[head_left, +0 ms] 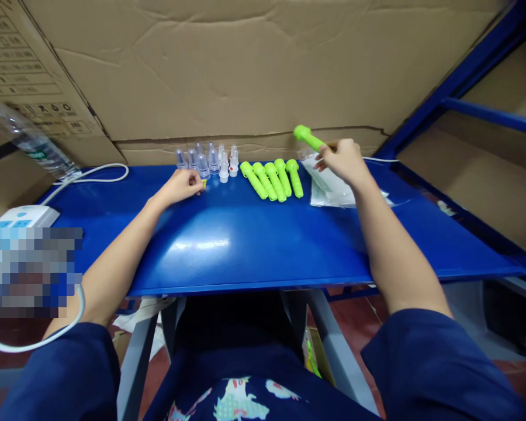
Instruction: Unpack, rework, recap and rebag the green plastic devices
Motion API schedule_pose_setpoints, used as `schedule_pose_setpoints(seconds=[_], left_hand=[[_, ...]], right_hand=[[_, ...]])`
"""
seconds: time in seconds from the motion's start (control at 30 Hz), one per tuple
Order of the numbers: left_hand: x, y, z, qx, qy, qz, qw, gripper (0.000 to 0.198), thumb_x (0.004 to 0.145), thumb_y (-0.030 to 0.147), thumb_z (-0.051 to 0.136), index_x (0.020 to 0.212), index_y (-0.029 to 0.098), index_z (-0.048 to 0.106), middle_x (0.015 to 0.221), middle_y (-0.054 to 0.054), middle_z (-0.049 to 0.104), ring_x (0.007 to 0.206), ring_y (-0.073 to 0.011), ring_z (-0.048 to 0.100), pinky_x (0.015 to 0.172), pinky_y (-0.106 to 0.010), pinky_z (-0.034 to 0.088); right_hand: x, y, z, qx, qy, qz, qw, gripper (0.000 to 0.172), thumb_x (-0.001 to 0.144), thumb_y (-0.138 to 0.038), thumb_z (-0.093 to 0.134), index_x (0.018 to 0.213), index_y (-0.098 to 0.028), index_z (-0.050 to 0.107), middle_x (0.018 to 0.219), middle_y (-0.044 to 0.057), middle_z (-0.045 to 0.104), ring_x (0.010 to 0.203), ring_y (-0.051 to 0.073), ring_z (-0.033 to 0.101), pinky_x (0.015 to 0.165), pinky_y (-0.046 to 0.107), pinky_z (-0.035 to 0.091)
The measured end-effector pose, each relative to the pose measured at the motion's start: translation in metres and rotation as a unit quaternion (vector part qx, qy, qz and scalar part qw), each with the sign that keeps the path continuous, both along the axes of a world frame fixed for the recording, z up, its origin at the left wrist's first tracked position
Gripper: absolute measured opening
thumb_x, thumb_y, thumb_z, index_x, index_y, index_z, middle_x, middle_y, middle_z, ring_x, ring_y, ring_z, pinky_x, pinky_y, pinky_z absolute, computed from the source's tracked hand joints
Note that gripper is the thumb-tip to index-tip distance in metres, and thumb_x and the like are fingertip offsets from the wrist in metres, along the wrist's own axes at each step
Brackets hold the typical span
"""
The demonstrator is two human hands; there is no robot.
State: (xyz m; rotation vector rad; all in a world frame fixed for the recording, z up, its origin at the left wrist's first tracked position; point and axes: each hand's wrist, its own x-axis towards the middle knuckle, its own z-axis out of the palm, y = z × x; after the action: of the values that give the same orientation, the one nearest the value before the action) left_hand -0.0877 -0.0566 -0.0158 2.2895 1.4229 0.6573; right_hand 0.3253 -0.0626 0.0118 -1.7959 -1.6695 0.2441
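Observation:
My right hand is closed round a bright green plastic handle-shaped part, held up above the blue table at the back right. Several more green parts lie side by side in a row just left of it. My left hand rests on the table with fingers curled, pinching something small and yellow beside a cluster of small clear and white plastic cups.
A clear plastic bag lies under my right hand. A cardboard wall stands behind the table. A water bottle, a white power strip and its cable sit at the left. A blue frame rises at the right.

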Motion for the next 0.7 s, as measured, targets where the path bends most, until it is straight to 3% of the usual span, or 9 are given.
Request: schedule_pose_setpoints(seconds=[0.07, 0.13, 0.23, 0.33, 0.43, 0.53, 0.7], left_hand=[[-0.004, 0.004, -0.008, 0.011, 0.040, 0.027, 0.999, 0.022, 0.084, 0.033, 0.059, 0.065, 0.023, 0.054, 0.064, -0.004, 0.070, 0.066, -0.0197, 0.067, 0.074, -0.031, 0.055], [-0.003, 0.004, -0.012, 0.045, 0.077, 0.063, 0.994, 0.026, 0.084, 0.036, 0.059, 0.062, 0.024, 0.052, 0.062, -0.005, 0.067, 0.066, -0.0215, 0.066, 0.074, -0.033, 0.054], [0.004, -0.003, -0.009, 0.083, 0.140, 0.129, 0.978, 0.018, 0.082, 0.034, 0.061, 0.068, 0.023, 0.056, 0.069, -0.007, 0.067, 0.078, -0.0272, 0.069, 0.078, -0.036, 0.054], [0.014, -0.013, -0.001, 0.071, 0.189, 0.170, 0.965, 0.011, 0.081, 0.030, 0.063, 0.075, 0.022, 0.061, 0.080, -0.010, 0.070, 0.091, -0.0334, 0.071, 0.084, -0.041, 0.055], [0.019, -0.018, 0.003, 0.064, 0.198, 0.172, 0.963, 0.011, 0.083, 0.030, 0.063, 0.077, 0.021, 0.063, 0.085, -0.013, 0.071, 0.095, -0.0370, 0.071, 0.086, -0.045, 0.055], [0.020, -0.019, 0.003, 0.075, 0.194, 0.167, 0.964, 0.012, 0.083, 0.031, 0.062, 0.076, 0.021, 0.062, 0.083, -0.013, 0.071, 0.092, -0.0376, 0.072, 0.083, -0.045, 0.055], [0.023, -0.019, 0.002, 0.093, 0.197, 0.148, 0.965, 0.010, 0.080, 0.027, 0.062, 0.072, 0.021, 0.062, 0.075, -0.011, 0.069, 0.086, -0.0357, 0.072, 0.077, -0.042, 0.054]], right_hand=[[-0.003, 0.004, -0.008, -0.026, -0.088, -0.061, 0.994, 0.040, 0.103, -0.027, 0.050, 0.082, -0.004, 0.076, 0.069, 0.020, 0.069, 0.093, 0.034, 0.074, 0.095, 0.046, 0.056], [-0.008, 0.007, -0.018, -0.039, -0.139, -0.067, 0.987, 0.038, 0.101, -0.029, 0.050, 0.088, -0.004, 0.077, 0.071, 0.021, 0.071, 0.097, 0.037, 0.074, 0.095, 0.048, 0.056], [-0.015, 0.006, -0.030, -0.066, -0.188, -0.068, 0.977, 0.038, 0.097, -0.033, 0.056, 0.112, -0.004, 0.075, 0.100, 0.027, 0.076, 0.108, 0.042, 0.073, 0.093, 0.051, 0.057], [-0.019, 0.003, -0.034, -0.114, -0.237, -0.068, 0.963, 0.046, 0.091, -0.030, 0.063, 0.128, -0.003, 0.069, 0.127, 0.031, 0.070, 0.122, 0.045, 0.067, 0.097, 0.053, 0.054], [-0.020, 0.002, -0.037, -0.067, -0.259, -0.051, 0.962, 0.054, 0.089, -0.026, 0.061, 0.136, -0.002, 0.064, 0.135, 0.031, 0.064, 0.128, 0.044, 0.062, 0.102, 0.052, 0.051], [-0.024, 0.007, -0.044, -0.010, -0.257, -0.034, 0.966, 0.044, 0.095, -0.029, 0.051, 0.126, -0.004, 0.069, 0.129, 0.029, 0.067, 0.120, 0.040, 0.065, 0.101, 0.052, 0.052], [-0.036, 0.010, -0.051, -0.078, -0.247, -0.033, 0.965, 0.044, 0.097, -0.041, 0.054, 0.106, -0.004, 0.076, 0.105, 0.029, 0.074, 0.105, 0.041, 0.070, 0.091, 0.051, 0.056]])
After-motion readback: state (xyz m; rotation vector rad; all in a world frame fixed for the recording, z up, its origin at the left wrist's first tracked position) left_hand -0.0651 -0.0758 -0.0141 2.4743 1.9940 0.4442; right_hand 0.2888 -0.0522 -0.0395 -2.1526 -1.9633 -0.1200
